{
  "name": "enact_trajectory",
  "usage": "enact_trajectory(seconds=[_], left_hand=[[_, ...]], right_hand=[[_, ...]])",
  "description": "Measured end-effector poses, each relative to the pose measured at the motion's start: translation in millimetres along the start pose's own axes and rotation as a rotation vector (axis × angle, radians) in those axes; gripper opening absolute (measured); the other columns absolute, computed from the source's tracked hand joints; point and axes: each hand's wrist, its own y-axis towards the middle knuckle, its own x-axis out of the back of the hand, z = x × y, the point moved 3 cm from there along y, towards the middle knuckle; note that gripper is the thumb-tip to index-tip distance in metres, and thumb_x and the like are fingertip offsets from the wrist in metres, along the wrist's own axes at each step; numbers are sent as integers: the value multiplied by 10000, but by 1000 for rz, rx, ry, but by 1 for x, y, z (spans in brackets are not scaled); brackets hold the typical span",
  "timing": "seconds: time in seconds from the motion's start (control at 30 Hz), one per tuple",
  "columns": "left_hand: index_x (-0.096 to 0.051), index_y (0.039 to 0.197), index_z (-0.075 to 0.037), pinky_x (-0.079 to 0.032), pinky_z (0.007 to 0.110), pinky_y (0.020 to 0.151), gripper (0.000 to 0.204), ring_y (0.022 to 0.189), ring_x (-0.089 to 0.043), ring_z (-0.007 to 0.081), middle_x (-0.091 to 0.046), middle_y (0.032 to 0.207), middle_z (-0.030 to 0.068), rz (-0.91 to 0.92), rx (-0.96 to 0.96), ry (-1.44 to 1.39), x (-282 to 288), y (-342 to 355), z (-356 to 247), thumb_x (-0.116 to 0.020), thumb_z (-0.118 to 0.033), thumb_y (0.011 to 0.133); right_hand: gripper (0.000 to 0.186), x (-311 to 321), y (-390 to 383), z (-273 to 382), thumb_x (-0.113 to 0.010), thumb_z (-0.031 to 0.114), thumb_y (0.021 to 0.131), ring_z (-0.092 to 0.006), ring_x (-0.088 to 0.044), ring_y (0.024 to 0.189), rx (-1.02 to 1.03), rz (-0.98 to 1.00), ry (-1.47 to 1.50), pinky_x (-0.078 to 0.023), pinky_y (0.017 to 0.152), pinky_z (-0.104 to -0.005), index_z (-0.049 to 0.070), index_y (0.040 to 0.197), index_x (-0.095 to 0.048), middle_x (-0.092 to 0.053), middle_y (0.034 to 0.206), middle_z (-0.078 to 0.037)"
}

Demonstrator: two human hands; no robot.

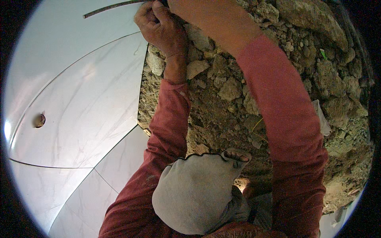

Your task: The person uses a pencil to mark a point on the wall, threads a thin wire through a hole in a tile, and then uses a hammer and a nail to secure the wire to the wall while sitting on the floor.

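My left hand (160, 29) is at the upper edge, its fingers curled into a closed grip beside the border between the white tiles and the rubble. A thin dark metal rod (115, 7) runs leftward from this grip over the tiles, its free end bare. Whatever lies above the knuckles is cut off by the picture's edge. My right forearm, in a red sleeve (278, 87), crosses the rubble and reaches the top edge near the left hand. The right hand itself lies beyond the picture.
Glossy white veined tiles (87, 99) with dark joints cover the left side; one has a small round hole (39, 120). Broken stones and soil (230, 89) fill the middle and right. A rounded grey cloth shape (194, 194) sits low between my arms. A pale scrap (321, 119) lies right of my right sleeve.
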Motion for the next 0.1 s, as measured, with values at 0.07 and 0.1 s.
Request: enact_trajectory(seconds=[0.07, 0.1], left_hand=[[-583, 1177, -12, -538, 354, 857, 460, 977, -673, 226, -665, 1082, 114, 4, -6, 103, -3, 3, 2, -757, -362, 934], [-595, 1212, -44, -537, 385, 916, 524, 1022, -685, 262, -678, 1140, 137, 20, 104, -16, -1, 2, 6, -771, -434, 910]], right_hand=[[202, -1, 0, -7, -734, 315, 786, -279, -740, 801, 2, 23, -31, -573, 693, -419, 124, 829, -787, -748, 829, -89], [220, 2, 0, -5, -745, 329, 774, -286, -748, 844, -2, 45, -35, -580, 721, -425, 126, 843, -793, -759, 858, -93]])
